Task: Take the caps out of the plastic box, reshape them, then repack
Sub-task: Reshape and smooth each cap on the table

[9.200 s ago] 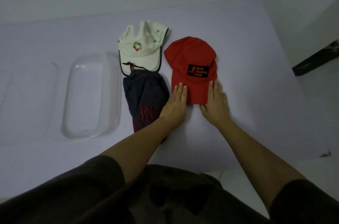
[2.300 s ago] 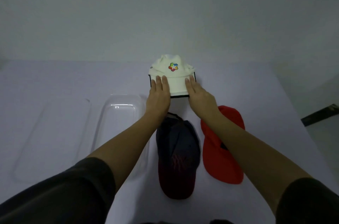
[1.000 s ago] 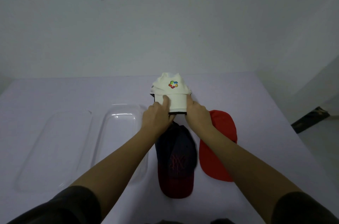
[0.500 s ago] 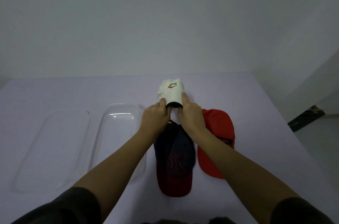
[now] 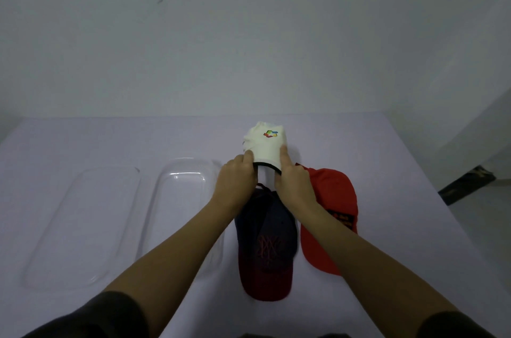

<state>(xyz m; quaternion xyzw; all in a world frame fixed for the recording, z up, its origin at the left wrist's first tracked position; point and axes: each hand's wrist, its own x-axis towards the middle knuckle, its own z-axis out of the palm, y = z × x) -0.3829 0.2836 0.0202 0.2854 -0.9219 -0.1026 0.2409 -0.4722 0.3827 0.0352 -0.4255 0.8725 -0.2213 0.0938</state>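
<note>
While the white cap [image 5: 265,145] stands at the far middle of the table [image 5: 105,138], we hold its brim from both sides. Our left hand [image 5: 235,184] grips the brim's left edge, thumb on top and the other fingers curled under it. Our right hand [image 5: 293,185] grips the right edge, the forefinger lying straight along the cloth and the rest folded below. Between the two hands the brim bends into a narrow arch, its dark trim showing as a curve just in front of our knuckles. The crown points away from us, with a small coloured logo on its front.

Just nearer than that cap lies the navy cap [image 5: 266,241], flat on the table, its reddish brim toward us and a red stitched mark on the crown. The red cap [image 5: 336,199] lies touching its right side, partly under our right forearm, with a dark patch on the front.

To the left of the navy cap stands the clear box [image 5: 159,194], nothing in it that we can see; our left forearm passes over its near right corner. The clear lid [image 5: 83,227] lies flat just left of the box. Dark sleeves cover both our upper arms. A plain pale wall rises behind the table.
</note>
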